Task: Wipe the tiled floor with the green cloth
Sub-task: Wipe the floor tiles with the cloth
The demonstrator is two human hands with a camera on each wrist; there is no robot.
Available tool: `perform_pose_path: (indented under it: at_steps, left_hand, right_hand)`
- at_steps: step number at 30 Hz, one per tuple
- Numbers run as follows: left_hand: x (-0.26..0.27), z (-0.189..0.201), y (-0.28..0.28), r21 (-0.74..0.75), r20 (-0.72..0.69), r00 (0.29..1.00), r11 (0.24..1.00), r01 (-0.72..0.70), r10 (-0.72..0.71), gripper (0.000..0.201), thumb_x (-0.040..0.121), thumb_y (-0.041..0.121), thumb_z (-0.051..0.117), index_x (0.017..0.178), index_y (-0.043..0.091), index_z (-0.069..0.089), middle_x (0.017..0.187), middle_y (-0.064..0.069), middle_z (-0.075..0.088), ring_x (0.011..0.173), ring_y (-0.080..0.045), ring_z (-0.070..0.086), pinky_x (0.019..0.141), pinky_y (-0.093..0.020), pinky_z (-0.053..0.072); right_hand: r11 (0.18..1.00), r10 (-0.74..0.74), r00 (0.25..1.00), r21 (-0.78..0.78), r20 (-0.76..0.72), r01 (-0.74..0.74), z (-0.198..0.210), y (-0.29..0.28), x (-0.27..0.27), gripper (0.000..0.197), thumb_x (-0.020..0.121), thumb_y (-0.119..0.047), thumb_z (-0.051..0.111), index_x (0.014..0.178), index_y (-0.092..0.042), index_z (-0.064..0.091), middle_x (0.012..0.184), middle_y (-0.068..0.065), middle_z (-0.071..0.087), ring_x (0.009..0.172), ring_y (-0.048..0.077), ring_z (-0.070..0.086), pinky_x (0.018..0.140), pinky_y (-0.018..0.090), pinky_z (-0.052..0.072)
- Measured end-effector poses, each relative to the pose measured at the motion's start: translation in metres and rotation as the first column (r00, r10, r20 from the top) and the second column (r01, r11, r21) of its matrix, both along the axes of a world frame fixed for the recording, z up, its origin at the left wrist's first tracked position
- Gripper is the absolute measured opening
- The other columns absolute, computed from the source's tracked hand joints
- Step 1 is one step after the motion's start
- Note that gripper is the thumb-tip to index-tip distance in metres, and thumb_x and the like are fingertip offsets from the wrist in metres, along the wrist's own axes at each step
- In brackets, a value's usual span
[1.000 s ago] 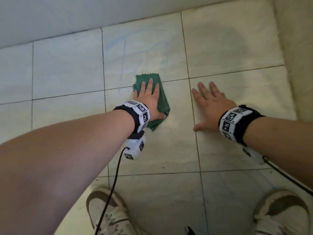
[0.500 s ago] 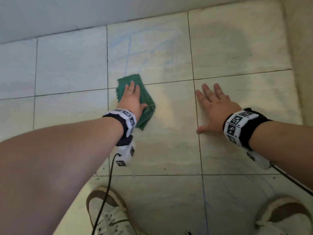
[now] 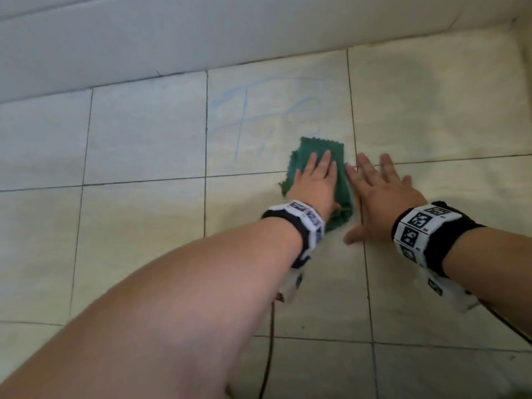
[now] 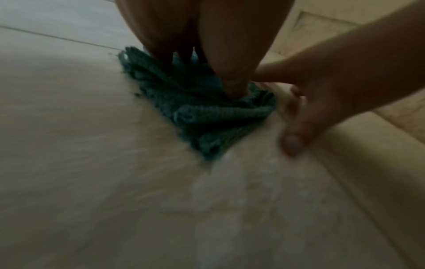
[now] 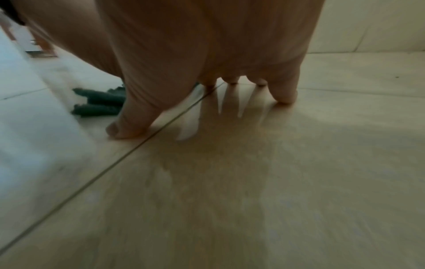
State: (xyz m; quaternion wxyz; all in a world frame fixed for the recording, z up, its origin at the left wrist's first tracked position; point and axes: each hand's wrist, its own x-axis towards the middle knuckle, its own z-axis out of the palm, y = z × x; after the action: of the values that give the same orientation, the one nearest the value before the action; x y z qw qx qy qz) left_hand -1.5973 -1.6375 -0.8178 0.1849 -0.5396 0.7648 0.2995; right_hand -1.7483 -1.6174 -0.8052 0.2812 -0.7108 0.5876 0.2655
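I am pressing my left hand flat, fingers straight, on the green cloth, bunched on the tiled floor. My right hand is lying spread flat just beside it. Blue scribbles are showing beyond, near the wall. Both wrist views are blurring.

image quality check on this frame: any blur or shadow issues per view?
Head view: mostly sharp, slight motion blur on the left hand and green cloth. Left wrist view: dim, the tiled floor smeared by motion. Right wrist view: the right hand casts a shadow on the floor; left edge blurred.
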Motion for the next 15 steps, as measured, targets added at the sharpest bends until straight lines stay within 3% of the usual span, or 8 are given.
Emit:
perform_pose_path:
  at_steps: [3, 8, 11, 15]
  left_hand:
    - [-0.021, -0.007, -0.015, -0.010, -0.007, 0.999, 0.999, 0.034, -0.034, 0.091, 0.094, 0.028, 0.063, 0.158, 0.010, 0.001, 0.164, -0.003, -0.016, 0.151, -0.026, -0.014, 0.121, -0.047, 0.003]
    - [-0.008, -0.005, -0.037, -0.038, -0.044, 0.999, 0.999, 0.009, -0.010, 0.093, 0.094, 0.033, 0.064, 0.158, 0.013, 0.001, 0.165, -0.002, -0.015, 0.151, -0.024, -0.013, 0.123, -0.044, 0.004]
    - [0.048, -0.005, -0.047, -0.062, -0.022, 0.990, 0.989, -0.138, 0.137, 0.093, 0.094, 0.036, 0.064, 0.158, 0.012, 0.001, 0.164, -0.004, -0.015, 0.151, -0.026, -0.011, 0.123, -0.045, 0.006]
    - [0.142, 0.000, -0.042, -0.055, 0.138, 0.938, 0.948, -0.312, 0.317, 0.090, 0.097, 0.038, 0.059, 0.158, 0.013, -0.002, 0.163, -0.003, -0.019, 0.151, -0.024, -0.013, 0.123, -0.044, 0.007]
  right_hand:
    - [0.993, -0.116, 0.993, 0.006, 0.013, 0.116, 0.000, -0.023, 0.003, 0.153, 0.053, -0.067, 0.086, 0.155, -0.027, -0.021, 0.159, -0.002, -0.034, 0.148, 0.033, -0.026, 0.119, 0.062, 0.011]
    - [0.991, -0.127, 0.992, 0.026, -0.024, 0.128, -0.001, -0.041, 0.008, 0.153, 0.054, -0.068, 0.084, 0.153, -0.029, -0.026, 0.158, -0.001, -0.038, 0.147, 0.038, -0.028, 0.117, 0.067, 0.014]
    - [0.993, -0.097, 0.994, 0.062, -0.042, 0.100, 0.005, -0.044, 0.009, 0.151, 0.058, -0.072, 0.080, 0.150, -0.029, -0.032, 0.155, 0.000, -0.042, 0.145, 0.040, -0.030, 0.115, 0.068, 0.016]
    - [0.991, -0.071, 0.996, 0.107, -0.050, 0.076, 0.008, -0.049, 0.013, 0.151, 0.059, -0.073, 0.078, 0.147, -0.030, -0.036, 0.152, 0.001, -0.046, 0.142, 0.044, -0.033, 0.112, 0.071, 0.019]
